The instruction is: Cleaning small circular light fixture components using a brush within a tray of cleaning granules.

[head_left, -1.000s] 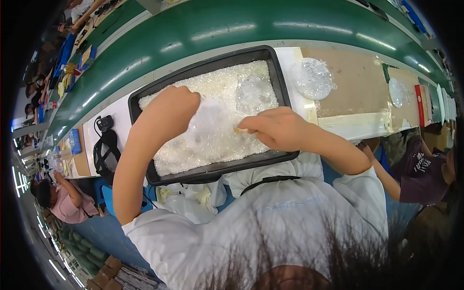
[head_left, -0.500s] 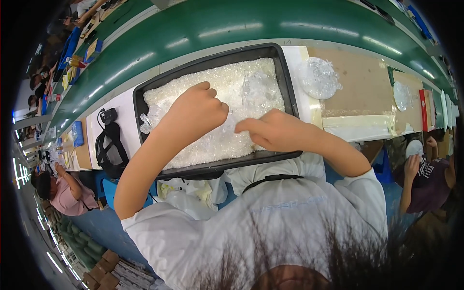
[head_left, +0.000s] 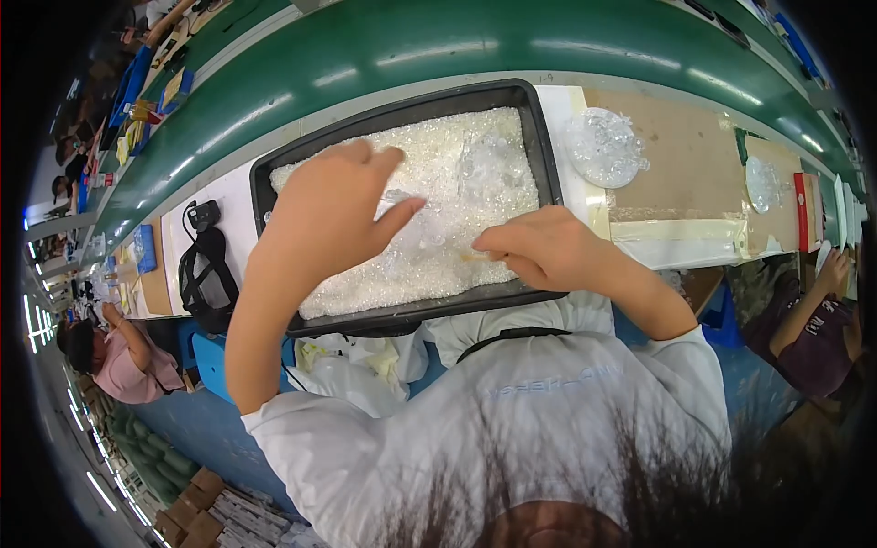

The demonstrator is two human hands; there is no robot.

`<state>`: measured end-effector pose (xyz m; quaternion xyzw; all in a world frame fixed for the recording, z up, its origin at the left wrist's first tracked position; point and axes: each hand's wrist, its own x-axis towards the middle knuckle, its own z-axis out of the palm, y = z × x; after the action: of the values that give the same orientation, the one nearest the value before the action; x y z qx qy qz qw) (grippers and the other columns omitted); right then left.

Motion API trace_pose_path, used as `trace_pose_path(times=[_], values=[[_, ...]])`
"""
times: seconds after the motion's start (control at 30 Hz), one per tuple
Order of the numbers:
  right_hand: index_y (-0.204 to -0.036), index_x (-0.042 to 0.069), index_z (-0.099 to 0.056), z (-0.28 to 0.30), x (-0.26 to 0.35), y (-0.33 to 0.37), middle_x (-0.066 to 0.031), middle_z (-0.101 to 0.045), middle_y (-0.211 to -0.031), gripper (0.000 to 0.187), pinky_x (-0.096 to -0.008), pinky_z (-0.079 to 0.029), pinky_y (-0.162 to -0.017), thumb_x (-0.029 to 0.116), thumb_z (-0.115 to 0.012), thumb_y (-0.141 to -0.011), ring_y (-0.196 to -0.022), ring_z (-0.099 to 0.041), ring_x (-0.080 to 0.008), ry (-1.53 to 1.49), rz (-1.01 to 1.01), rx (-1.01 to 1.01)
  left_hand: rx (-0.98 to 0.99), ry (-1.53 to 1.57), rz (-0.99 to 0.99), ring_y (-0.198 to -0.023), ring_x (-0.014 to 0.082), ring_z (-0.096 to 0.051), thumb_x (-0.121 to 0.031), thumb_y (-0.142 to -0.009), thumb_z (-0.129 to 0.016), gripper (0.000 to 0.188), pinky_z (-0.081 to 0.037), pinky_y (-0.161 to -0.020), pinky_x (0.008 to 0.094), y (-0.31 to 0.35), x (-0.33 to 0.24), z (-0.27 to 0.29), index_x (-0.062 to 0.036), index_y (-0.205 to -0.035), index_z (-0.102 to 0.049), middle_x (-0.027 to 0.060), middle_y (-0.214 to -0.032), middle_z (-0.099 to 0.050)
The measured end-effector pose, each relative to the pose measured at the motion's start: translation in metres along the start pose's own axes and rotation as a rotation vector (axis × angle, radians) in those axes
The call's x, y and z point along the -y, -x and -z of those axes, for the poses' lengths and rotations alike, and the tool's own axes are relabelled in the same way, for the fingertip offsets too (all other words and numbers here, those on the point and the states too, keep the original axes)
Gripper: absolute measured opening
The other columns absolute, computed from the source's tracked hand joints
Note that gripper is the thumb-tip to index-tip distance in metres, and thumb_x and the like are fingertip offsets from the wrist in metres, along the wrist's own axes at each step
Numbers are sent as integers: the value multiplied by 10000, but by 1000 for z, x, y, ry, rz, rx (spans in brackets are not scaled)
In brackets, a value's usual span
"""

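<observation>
A black tray filled with small, clear-white, glittering granules lies before me. Over its left half is my left hand, thumb and fingers spread; a small clear piece shows beyond the gap between them, and I see nothing gripped. At the tray's near right, my right hand has its thumb and fingertips pressed together. A thin yellowish streak shows by those fingertips, too small to name. Clear plastic pieces lie on the granules in the tray's far right part.
Right of the tray, a round clear plastic bundle lies on brown board, with another clear piece farther right. A black strapped device lies left of the tray. A green surface runs behind. Co-workers sit at both sides.
My left hand has gone from closed to spread and shifted left. My right hand has moved slightly right, fingers still together. The co-worker at the right has moved an arm.
</observation>
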<state>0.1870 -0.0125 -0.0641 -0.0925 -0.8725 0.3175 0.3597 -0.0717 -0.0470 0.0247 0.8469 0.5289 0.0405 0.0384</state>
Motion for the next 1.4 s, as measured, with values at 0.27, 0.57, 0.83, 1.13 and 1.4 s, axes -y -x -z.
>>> trace_pose_path(times=[0.27, 0.57, 0.83, 1.13, 1.4], values=[[-1157, 89, -633, -8, -5, -7, -79, -652, -690, 414, -371, -540, -581, -51, -647, -768, -607, -665, -285, 70, -46, 34, 157, 345, 378, -611, 429, -620, -195, -923, -628, 226, -494, -604, 460, -10, -14, -28, 28, -915, -664, 241, -625, -610], [-1145, 92, -633, -7, -5, 7, -99, -678, -755, 388, -385, -545, -592, -24, -663, -776, -650, -677, -293, 87, -203, 221, 261, 478, 130, -606, 393, -636, -96, -852, -590, 126, -504, -605, 446, -7, -21, -35, 17, -838, -644, 230, -637, -615], [-1133, 92, -640, -2, 1, 11, -92, -689, -760, 354, -375, -550, -592, -22, -670, -799, -649, -679, -296, -71, -223, 131, 213, 489, 293, -667, 392, -674, -271, -914, -664, 379, -514, -615, 473, 6, -21, -14, -31, -1195, -581, 215, -759, -674], [-1149, 75, -634, 3, 3, 16, -106, -694, -769, 359, -380, -555, -600, -34, -667, -809, -668, -688, -316, -54, -278, 171, 78, 300, 280, -642, 384, -659, -139, -880, -669, 469, -522, -606, 447, 18, -41, -39, 137, -1242, -556, 223, -734, -651], [-1178, 71, -618, 1, 4, 19, -104, -681, -773, 393, -397, -545, -592, -26, -685, -803, -664, -679, -310, -26, -144, -142, 158, 387, 147, -671, 398, -644, -17, -838, -647, 470, -510, -633, 453, 27, -39, -28, 104, -1283, -554, 234, -770, -644]])
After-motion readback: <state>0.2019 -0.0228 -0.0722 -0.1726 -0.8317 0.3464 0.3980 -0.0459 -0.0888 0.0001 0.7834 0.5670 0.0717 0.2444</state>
